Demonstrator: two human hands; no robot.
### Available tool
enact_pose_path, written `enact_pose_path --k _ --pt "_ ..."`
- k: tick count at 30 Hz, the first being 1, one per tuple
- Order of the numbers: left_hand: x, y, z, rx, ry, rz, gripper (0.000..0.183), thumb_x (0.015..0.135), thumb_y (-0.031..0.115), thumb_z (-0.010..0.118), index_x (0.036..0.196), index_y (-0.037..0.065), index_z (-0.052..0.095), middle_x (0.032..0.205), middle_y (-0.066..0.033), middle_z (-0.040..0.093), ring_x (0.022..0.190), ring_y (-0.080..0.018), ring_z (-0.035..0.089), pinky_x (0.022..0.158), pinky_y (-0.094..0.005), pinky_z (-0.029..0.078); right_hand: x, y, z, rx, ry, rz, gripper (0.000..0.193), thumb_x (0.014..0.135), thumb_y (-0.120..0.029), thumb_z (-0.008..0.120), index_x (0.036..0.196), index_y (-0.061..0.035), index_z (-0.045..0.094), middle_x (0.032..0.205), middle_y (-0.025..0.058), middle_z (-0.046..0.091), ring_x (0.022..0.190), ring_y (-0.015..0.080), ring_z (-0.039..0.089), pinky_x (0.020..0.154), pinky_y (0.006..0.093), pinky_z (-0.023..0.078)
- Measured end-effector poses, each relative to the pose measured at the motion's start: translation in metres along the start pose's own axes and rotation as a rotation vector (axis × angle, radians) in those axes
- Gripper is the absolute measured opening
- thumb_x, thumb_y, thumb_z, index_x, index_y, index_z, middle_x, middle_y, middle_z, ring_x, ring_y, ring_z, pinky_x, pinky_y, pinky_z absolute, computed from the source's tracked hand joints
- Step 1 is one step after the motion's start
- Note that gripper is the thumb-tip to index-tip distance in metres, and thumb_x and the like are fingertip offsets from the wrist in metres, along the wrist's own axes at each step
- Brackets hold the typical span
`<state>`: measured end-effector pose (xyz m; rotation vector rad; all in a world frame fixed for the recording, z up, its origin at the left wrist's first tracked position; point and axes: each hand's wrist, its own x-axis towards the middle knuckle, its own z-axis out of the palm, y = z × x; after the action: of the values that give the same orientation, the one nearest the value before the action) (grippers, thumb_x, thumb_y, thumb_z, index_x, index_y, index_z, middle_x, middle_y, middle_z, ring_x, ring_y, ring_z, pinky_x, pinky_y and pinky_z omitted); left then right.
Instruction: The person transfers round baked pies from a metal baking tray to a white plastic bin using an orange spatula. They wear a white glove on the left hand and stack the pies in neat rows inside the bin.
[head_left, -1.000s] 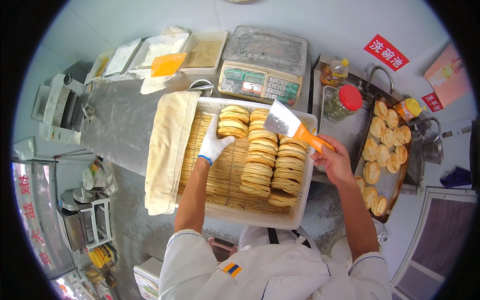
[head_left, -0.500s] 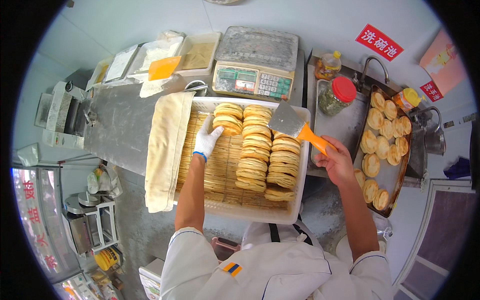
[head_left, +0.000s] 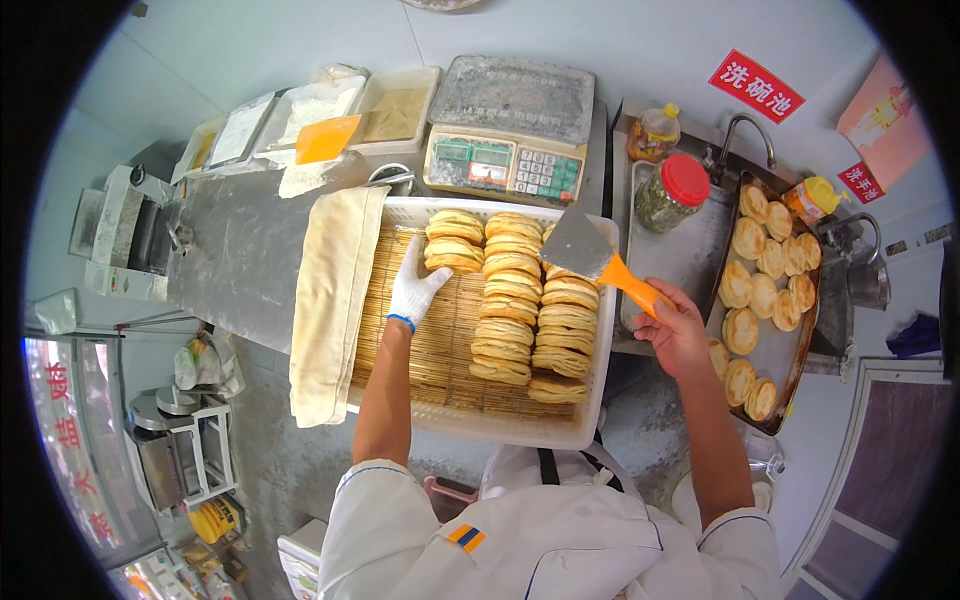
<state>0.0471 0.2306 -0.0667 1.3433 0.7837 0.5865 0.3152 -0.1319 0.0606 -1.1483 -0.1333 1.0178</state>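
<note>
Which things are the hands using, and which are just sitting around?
Part of the work:
right hand, holding the scraper
left hand, gloved, open beside the breads
white basket
probably the baking tray, holding more breads

Seemingly just there:
scale
red-lidded jar
yellow-capped bottle

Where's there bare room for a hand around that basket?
In the basket: bamboo mat between left forearm and middle bread row, below the short stack. Left of the folded cloth, the grey worktop too. Crowded: the basket's right side, middle row and right row abreast, scraper above.
</note>
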Motion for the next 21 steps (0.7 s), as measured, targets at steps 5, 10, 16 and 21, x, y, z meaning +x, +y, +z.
enact_pose_path --k 5,10,16,21 --pt "-0.007 -0.006 -0.005 0.016 0.038 0.017 0.088 0.093 0.000 0.076 0.163 -0.007 0.023 0.158 -0.0212 0.047 0.138 -0.0258 0.053 0.116 -0.0357 0.046 0.001 0.001 0.001 -0.006 0.006 0.009 0.043 0.107 -0.014 0.059 0.146 0.0025 0.052 0.126 0.0164 0.069 0.088 0.0230 0.076 0.072 0.0351 0.063" --pt "0.004 -0.008 -0.002 -0.094 0.103 -0.078 0.069 0.098 0.008 0.074 0.156 -0.010 0.040 0.145 -0.0183 0.061 0.131 -0.0225 0.059 0.112 -0.0330 0.047 0.001 0.004 0.000 -0.001 -0.006 0.024 0.043 0.107 -0.014 0.059 0.146 0.0024 0.051 0.126 0.0164 0.069 0.088 0.0231 0.076 0.071 0.0351 0.063" --pt "0.007 -0.004 0.003 0.043 0.084 -0.019 0.080 0.095 0.006 0.077 0.159 -0.010 0.032 0.151 -0.0212 0.054 0.135 -0.0247 0.056 0.113 -0.0336 0.048 0.001 0.004 -0.001 -0.006 -0.012 0.016 0.043 0.107 -0.015 0.058 0.146 0.0029 0.051 0.127 0.0169 0.069 0.088 0.0233 0.076 0.071 0.0351 0.063" --pt "0.000 -0.003 0.003 0.016 0.053 -0.002 0.091 0.091 0.001 0.079 0.162 -0.009 0.023 0.156 -0.0232 0.047 0.138 -0.0275 0.053 0.114 -0.0350 0.047 0.000 0.004 -0.002 0.006 -0.014 -0.002 0.044 0.107 -0.015 0.058 0.146 0.0035 0.051 0.127 0.0172 0.069 0.088 0.0235 0.076 0.071 0.0355 0.063"
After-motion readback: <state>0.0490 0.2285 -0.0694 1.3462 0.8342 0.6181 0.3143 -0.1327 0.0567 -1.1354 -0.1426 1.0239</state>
